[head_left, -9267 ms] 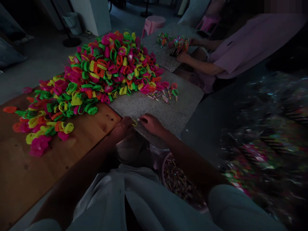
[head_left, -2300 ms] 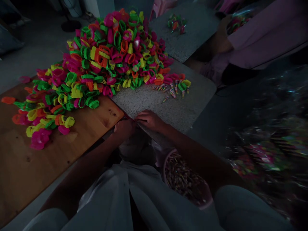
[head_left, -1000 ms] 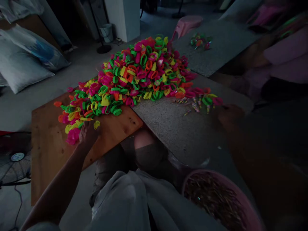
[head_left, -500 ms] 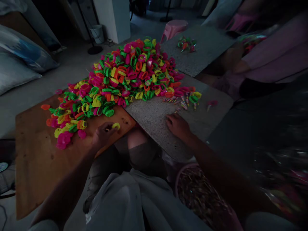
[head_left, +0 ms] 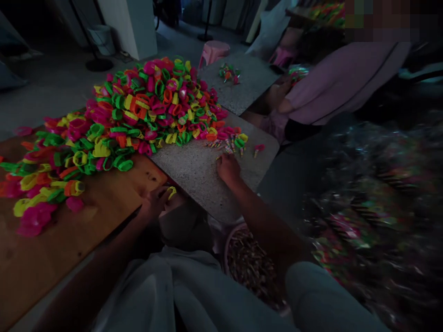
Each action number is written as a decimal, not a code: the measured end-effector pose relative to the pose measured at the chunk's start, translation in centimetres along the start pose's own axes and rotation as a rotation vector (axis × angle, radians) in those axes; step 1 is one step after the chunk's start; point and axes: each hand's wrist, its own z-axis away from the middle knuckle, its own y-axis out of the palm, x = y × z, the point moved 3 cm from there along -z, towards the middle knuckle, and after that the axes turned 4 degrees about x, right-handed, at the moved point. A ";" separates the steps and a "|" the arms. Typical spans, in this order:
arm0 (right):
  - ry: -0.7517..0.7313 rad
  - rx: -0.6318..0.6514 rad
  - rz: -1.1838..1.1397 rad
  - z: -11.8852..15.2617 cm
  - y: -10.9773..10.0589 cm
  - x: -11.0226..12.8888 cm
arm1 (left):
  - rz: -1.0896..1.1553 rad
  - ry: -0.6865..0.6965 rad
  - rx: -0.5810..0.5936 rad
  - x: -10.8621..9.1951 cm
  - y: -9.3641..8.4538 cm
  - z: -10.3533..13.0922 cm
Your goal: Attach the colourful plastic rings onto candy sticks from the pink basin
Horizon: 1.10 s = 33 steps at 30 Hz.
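My left hand [head_left: 154,204] pinches a yellow plastic ring-shaped piece [head_left: 172,192] near the corner of the wooden board. Over the grey speckled tabletop, my right hand [head_left: 229,168] has its fingers curled together, and a tiny yellowish bit shows at the fingertips. What it holds, if anything, is too small to make out. Just beyond those fingers lie several small striped sticks [head_left: 228,146], beside a green ring piece [head_left: 239,142]. A large heap of pink, green, yellow and orange plastic ring-like pieces [head_left: 138,110] spreads across both surfaces.
The wooden board [head_left: 104,216] meets the grey tabletop [head_left: 187,170] at an angle. A pink-rimmed tub [head_left: 226,251] of small wrapped items stands below my right forearm. Clear bags [head_left: 367,207] of colourful pieces lie at right. A person in a pink sleeve [head_left: 332,87] sits beyond.
The view has swung right. My left hand has brought the yellow piece off the board toward my lap. My right hand has moved closer to the striped sticks, with its fingers drawn in.
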 end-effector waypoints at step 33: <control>-0.705 0.338 -0.603 7.0 0.8 9.2 | -0.731 0.395 -0.187 -1.3 5.7 -1.4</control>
